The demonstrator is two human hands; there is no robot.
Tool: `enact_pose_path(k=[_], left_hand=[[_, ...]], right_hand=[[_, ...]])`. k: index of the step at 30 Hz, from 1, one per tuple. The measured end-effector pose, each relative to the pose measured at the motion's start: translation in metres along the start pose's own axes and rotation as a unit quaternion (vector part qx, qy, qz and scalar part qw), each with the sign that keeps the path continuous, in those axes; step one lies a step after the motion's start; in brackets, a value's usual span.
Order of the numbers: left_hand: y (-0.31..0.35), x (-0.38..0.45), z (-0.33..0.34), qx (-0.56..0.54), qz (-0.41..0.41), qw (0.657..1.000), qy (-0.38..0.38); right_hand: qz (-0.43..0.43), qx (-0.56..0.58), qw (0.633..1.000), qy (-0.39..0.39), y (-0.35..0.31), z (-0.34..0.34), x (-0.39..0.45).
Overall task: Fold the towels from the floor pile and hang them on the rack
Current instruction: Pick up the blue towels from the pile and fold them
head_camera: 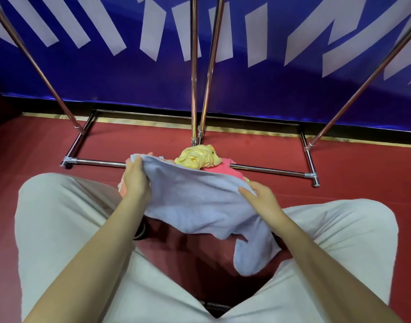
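Note:
A light blue towel [199, 201] hangs spread between my hands above the red floor, its lower end drooping between my knees. My left hand [135, 178] grips its far left corner. My right hand [261, 198] pinches its right edge. Behind the blue towel lies the floor pile: a crumpled yellow towel [197, 157] on top of a pink one [223, 169], with a peach-coloured piece [122, 190] showing by my left hand. The metal rack [195, 89] rises just beyond the pile, its poles running up out of view.
The rack's base bars [269, 170] lie on the red floor [351, 164] around the pile. A blue banner wall [269, 78] stands right behind the rack. My knees in light trousers [60, 217] flank the towel on both sides.

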State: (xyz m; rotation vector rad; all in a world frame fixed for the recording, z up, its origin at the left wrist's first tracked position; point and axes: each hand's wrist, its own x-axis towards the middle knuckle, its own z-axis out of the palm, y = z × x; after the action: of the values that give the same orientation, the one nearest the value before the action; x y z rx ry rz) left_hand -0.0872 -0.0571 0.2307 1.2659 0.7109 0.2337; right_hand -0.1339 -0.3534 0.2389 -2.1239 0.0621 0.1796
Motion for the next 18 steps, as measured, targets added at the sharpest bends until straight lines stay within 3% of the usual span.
enact_pose_path(k=[4,7,14,18], left_hand=[[0.010,-0.028,0.019,0.094,-0.010,0.995,-0.041],[-0.001,-0.044,0.034,0.129,-0.037,0.981,-0.139],[-0.022,-0.081,0.054,0.267,0.089,0.898,-0.337],[-0.029,-0.092,0.058,0.264,0.124,0.880,-0.376]], right_hand=[[-0.043,0.022,0.999,-0.002,-0.024,0.002,0.001],[-0.063,0.014,0.998,-0.005,-0.036,0.007,0.003],[-0.086,0.009,0.996,-0.031,-0.045,0.012,0.005],[-0.089,0.036,0.995,0.004,-0.048,0.013,0.011]])
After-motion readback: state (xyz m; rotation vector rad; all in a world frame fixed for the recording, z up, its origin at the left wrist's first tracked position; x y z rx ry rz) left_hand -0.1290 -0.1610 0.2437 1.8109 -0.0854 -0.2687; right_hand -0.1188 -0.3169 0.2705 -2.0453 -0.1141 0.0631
